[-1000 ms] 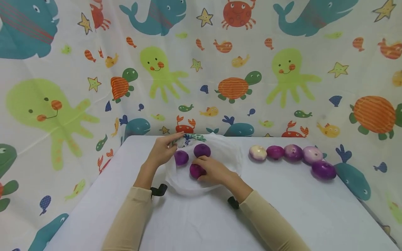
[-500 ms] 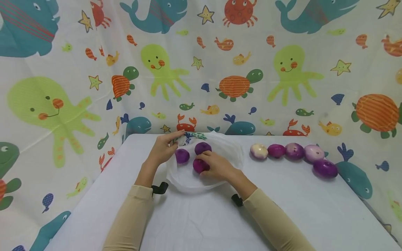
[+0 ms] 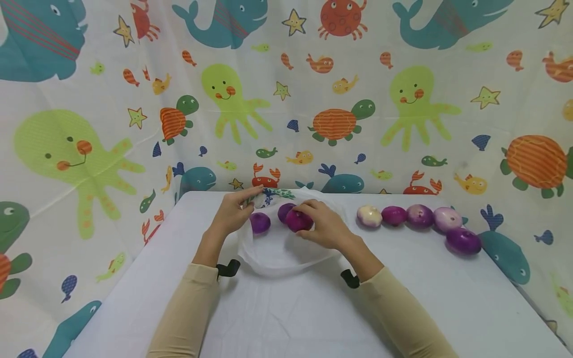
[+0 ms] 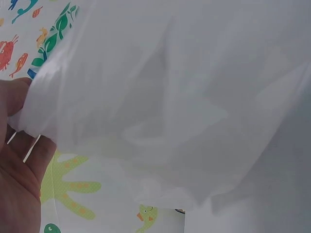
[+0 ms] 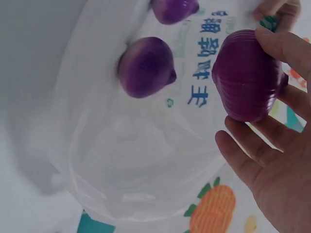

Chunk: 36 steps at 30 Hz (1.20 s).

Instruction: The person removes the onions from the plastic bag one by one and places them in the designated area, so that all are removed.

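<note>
A red onion [image 3: 299, 222] is held by the right hand [image 3: 324, 226], pinched between the thumb and the fingertips; the palm is left free of it. In the head view the onion is placed at the left of this hand, just beyond the fingertips' side of the palm, and is carried over a white plastic bag [image 3: 273, 259] spread on the white surface [image 3: 268, 313]. In the right-wrist view the lower fingers are seen spread below the onion, and blue characters are seen printed on the bag. The bag's left edge is pinched by the left hand [image 3: 233, 214], with the thumb laid on the film and the fingers behind. Two more onions are seen within the bag: one [image 3: 259, 223] near the left hand, the other [image 3: 284, 212] partly hidden behind the held one. A row of five glossy onion-like pieces [image 3: 419, 217], cream to deep purple, is set out to the right, apart from the bag.
</note>
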Tool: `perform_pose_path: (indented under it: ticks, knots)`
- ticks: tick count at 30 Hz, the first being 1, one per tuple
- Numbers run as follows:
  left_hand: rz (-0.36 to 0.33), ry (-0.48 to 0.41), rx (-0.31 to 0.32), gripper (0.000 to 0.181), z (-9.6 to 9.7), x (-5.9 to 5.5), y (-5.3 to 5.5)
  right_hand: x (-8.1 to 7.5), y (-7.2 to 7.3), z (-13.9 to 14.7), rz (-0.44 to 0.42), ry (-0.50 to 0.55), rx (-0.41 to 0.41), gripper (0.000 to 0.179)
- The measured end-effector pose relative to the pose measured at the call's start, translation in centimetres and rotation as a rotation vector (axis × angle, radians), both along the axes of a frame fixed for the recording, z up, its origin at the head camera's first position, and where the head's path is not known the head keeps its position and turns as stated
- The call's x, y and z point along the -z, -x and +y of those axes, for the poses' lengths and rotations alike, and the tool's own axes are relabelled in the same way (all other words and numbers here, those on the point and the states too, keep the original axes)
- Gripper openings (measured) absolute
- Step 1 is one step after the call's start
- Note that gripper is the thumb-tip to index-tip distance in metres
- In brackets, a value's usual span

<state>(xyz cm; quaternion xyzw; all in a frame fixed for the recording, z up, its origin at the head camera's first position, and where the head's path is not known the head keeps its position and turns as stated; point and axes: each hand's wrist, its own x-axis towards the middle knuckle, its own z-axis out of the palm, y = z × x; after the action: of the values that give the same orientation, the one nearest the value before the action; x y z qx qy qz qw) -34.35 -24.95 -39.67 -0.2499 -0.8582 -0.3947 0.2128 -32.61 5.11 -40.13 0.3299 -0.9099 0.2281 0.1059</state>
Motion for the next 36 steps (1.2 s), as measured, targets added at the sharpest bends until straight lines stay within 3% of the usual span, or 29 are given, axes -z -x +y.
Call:
perform_pose_path:
  ticks: [11, 23, 36]
  knots:
    - [0.011, 0.01, -0.003, 0.051, 0.0, -0.1, 0.0, -2.1, -0.4, 2.2, 0.055, 0.152, 0.005, 0.061]
    - [-0.01, 0.016, -0.02, 0.052, 0.0, 0.0, -0.1, -2.7, 0.2, 5.2, 0.05, 0.173, 0.055, 0.065]
    - [0.02, 0.014, -0.009, 0.053, 0.0, 0.0, 0.0, -3.4, 0.8, 8.4, -0.005, 0.151, 0.129, 0.064]
